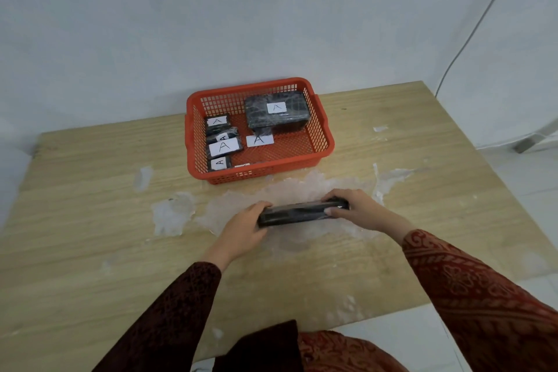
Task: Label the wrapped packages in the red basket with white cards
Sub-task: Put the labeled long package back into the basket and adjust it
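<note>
A long black package wrapped in clear film is held just above the wooden table, in front of the red basket. My left hand grips its left end and my right hand grips its right end. Inside the basket a large black wrapped package at the back right carries a white card marked A. Several small black wrapped packages along the left side each carry a white A card. One loose white A card lies on the basket floor.
The wooden table has whitish peeled patches across its middle. A pale wall stands right behind the basket. A cable runs down the wall at the right, past the table's right edge. White floor shows to the right.
</note>
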A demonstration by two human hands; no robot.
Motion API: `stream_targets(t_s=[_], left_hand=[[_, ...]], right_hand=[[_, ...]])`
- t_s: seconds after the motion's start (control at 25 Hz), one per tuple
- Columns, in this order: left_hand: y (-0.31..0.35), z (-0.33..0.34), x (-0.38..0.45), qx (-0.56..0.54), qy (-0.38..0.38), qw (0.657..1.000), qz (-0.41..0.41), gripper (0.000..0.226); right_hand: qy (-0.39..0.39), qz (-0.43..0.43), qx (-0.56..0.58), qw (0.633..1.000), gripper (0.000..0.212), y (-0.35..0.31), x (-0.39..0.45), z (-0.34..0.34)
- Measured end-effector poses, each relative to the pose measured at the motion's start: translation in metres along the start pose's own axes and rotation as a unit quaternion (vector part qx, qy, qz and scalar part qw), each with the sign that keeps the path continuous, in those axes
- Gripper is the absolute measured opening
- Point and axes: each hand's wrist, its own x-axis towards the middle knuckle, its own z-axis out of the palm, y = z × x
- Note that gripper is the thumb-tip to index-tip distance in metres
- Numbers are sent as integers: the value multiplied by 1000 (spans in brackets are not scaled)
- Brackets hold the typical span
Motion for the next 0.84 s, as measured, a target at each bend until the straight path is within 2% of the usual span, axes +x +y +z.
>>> stream_targets(t_s=[0.12,0.2,0.32,0.52,0.64,0.76,0.84], left_hand=[[12,-15,4,-93,18,995,-16,16],[19,-28,8,-145,46,988,-23,13],[25,-47,15,-216,97,971,-27,16],[29,-60,23,-244,153,957,-38,30],[35,-62,34,-270,217,936,-64,31],[42,-70,60,-250,332,898,-142,35],[40,-76,81,-226,360,885,-187,39]], right_hand=[[96,4,83,992,6,-13,-2,-13],[140,3,145,979,16,-23,-4,-22],[175,11,195,965,40,-36,-2,-30],[219,-5,190,957,54,-51,8,-30],[297,11,202,933,53,-60,25,-35],[365,20,208,907,46,-75,55,-41],[383,12,198,902,39,-82,78,-44]])
